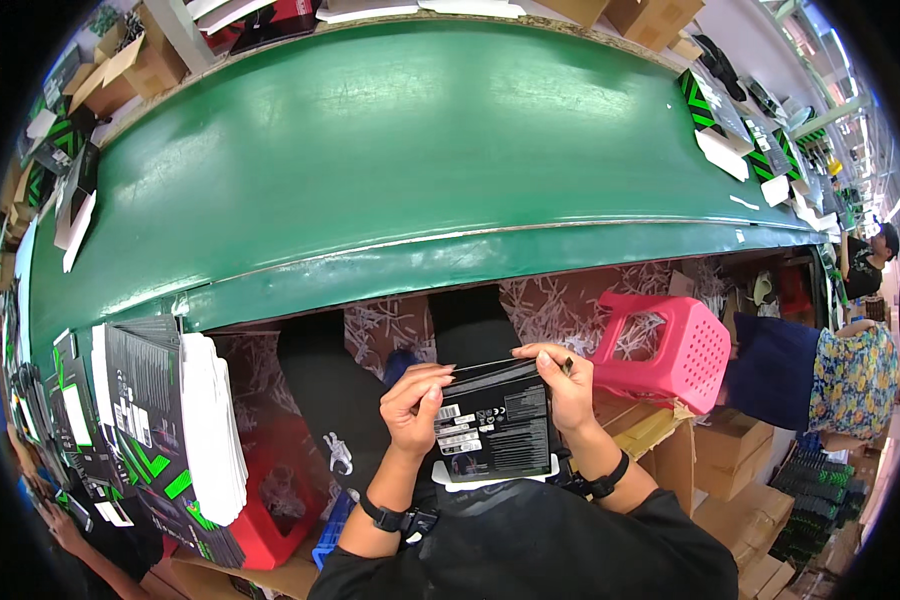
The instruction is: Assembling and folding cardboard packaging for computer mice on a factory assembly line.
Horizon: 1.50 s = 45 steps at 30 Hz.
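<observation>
Over my lap I hold a black printed carton [500,432], its text-covered panel facing up and a white flap at the end nearest my body. My left hand [413,408] is closed on the carton's far left corner, thumb and fingers pinching the edge. At the far right corner my right hand [570,390] grips it too, thumb bent over the edge. The far edge stretches between both hands. Whether anything is inside the carton cannot be seen. Left of my legs, a thick stack of flat black, white and green cartons [145,400] rests by a red stool [270,500].
A long green work surface [400,150] lies ahead. Printed boxes with white flaps [715,110] sit at its far right. Beside my right arm are a pink stool [685,355] and brown cardboard boxes [730,450]. Paper shreds [550,310] litter the floor. Other people are at both sides.
</observation>
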{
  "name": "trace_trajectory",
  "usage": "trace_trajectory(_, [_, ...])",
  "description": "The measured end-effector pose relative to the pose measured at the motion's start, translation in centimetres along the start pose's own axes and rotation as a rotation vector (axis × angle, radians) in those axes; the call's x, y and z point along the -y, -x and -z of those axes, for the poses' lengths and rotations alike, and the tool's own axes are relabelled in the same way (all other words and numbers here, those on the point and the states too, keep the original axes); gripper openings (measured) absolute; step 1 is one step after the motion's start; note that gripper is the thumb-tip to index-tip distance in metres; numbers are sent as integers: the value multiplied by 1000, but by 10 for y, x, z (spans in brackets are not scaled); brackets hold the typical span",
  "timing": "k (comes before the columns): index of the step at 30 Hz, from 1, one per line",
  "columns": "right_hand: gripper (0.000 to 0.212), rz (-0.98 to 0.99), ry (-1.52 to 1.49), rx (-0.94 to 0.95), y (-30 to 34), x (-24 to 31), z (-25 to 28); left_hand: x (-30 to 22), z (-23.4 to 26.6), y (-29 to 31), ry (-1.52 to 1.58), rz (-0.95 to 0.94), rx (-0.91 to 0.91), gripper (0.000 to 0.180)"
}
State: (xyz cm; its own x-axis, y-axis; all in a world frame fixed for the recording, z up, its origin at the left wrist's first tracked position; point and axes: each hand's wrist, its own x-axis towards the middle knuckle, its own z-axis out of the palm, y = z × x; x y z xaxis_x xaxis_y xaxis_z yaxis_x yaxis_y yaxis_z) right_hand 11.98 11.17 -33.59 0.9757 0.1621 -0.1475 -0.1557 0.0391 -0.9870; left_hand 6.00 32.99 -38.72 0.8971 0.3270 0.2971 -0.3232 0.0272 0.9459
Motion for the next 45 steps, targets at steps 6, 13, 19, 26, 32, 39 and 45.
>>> trace_trajectory(6, [23,6,26,18,0,-1,-1,0,0,4,-28,-66,-10,11])
trace_trajectory(13, [23,102,190,24,-3,8,-2,5,-4,-1,-44,-105,-13,13])
trace_trajectory(19, [23,270,237,141,3,10,-1,-2,-4,0,-173,-123,0,8])
trace_trajectory(26, [12,386,167,184,12,-15,0,16,5,14,-244,-50,81,14])
trace_trajectory(32, [28,360,278,68,10,-20,6,6,-5,5,-302,6,92,9])
trace_trajectory(39, [83,-48,377,443,19,-33,22,-3,15,9,96,73,-142,35])
trace_trajectory(45, [79,111,459,358,-16,97,16,-107,27,-26,100,-229,-103,35])
